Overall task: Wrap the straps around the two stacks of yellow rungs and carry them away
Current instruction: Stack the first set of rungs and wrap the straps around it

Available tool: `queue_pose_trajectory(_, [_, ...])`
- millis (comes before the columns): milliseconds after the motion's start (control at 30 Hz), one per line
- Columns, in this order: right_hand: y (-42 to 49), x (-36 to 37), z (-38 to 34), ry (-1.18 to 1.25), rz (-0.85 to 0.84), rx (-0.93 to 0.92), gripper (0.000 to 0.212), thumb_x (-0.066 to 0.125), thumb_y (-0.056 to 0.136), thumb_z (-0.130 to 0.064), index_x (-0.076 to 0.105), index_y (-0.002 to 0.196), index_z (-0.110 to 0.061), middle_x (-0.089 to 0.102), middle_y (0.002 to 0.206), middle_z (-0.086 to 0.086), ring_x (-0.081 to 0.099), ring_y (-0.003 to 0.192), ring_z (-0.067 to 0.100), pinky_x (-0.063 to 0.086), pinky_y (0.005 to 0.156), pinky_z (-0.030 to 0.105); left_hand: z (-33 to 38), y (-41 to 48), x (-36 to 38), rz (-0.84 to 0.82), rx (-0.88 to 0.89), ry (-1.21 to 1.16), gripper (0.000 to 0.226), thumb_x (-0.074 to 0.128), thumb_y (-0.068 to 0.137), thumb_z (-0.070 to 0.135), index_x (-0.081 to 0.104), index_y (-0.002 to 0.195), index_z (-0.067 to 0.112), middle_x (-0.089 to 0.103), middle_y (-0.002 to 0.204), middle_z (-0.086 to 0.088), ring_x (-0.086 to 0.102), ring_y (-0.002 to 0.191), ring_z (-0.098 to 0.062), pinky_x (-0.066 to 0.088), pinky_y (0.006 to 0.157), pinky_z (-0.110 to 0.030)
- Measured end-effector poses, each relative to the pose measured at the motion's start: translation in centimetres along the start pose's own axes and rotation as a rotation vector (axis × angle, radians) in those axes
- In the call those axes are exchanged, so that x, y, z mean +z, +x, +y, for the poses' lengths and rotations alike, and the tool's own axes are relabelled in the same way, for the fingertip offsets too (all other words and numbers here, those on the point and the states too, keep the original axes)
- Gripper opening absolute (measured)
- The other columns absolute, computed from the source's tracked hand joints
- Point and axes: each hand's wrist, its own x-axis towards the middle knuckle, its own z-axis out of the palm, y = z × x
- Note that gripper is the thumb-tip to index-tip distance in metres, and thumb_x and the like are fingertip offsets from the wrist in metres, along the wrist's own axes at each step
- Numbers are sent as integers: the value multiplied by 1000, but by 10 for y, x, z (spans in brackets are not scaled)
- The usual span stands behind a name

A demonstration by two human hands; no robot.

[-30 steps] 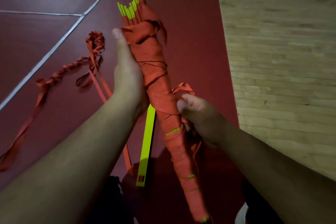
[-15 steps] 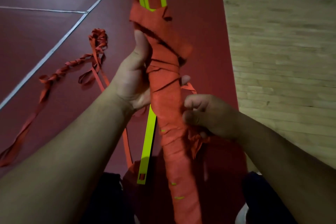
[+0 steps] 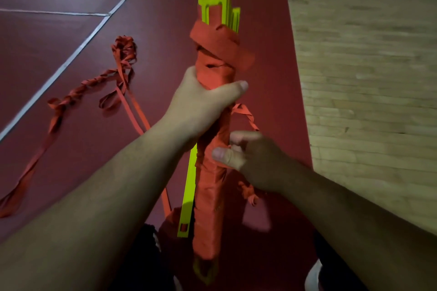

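Left hand clenched round wrapped stack; right hand fingers pinching strap.

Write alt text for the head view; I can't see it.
The left hand grips a stack of yellow rungs wrapped nearly end to end in orange strap, while the right hand pinches a twisted strap tail beside it. A single yellow rung shows left of the stack, and loose strap lies on the red floor.
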Motion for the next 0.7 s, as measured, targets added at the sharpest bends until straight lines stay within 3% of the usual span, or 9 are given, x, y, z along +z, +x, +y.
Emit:
queue_pose_trajectory(67, [0,-7,-4,91,-59,-4,40,76,83,-33,45,67,-14,35,58,-10,31,56,5,29,55,26,6,5,-6,-24,6,-107,46,81,66,37,54,100,20,58,74,0,56,63,-16,48,62,-37])
queue_pose_trajectory(167, [-1,-20,-10,230,-212,-12,20,69,92,-23,55,79,-18,48,52,-19,41,50,-5,32,54,9,15,5,-19,-178,-145,-451,62,81,70,42,46,113,15,58,84,-4,62,63,-18,54,59,-33])
queue_pose_trajectory(200, [-1,-21,-9,209,-231,-23,24,68,90,-38,58,83,-17,51,56,-19,44,52,-6,34,54,9,15,3,-21,-238,-185,-529,58,77,73,50,50,110,14,58,86,-5,62,64,-19,55,58,-32])
queue_pose_trajectory(267, [-3,-21,-9,177,-242,-57,64,58,76,-70,61,92,-8,52,62,-13,44,52,-3,36,50,13,14,1,-22,-292,-224,-656,54,52,82,62,58,98,11,57,87,-6,63,66,-20,59,63,-34])
queue_pose_trajectory(367, [-5,-18,-14,296,-273,-20,48,58,77,-56,57,85,-9,52,52,-9,44,40,0,35,40,14,8,3,-18,-230,-169,-867,66,31,93,67,61,99,9,62,92,-6,66,76,-19,57,81,-40])
queue_pose_trajectory(433, [-4,-11,-14,378,-203,-8,27,69,89,-39,60,88,-14,61,59,-10,55,52,-1,46,52,17,5,7,-15,-192,-189,-842,68,27,96,69,63,106,11,65,92,-6,65,81,-20,53,84,-42])
queue_pose_trajectory(533, [4,0,1,273,-5,55,42,69,70,-62,66,91,-24,70,76,-8,63,72,9,54,75,44,-1,7,-7,-44,-283,-511,73,45,85,78,71,101,12,72,90,-8,69,82,-25,55,82,-41])
queue_pose_trajectory(600, [7,2,8,118,108,101,50,64,60,-70,63,83,-26,68,72,-7,61,67,12,54,73,46,-6,0,2,-9,-264,-339,62,63,80,72,73,95,12,74,90,-9,70,83,-26,56,82,-42])
queue_pose_trajectory(700, [6,3,12,-45,138,65,48,71,67,-63,53,77,-20,57,63,-8,50,58,13,45,62,38,-9,-8,13,7,-146,-284,29,73,85,49,66,75,22,63,79,-12,59,73,-24,50,72,-42])
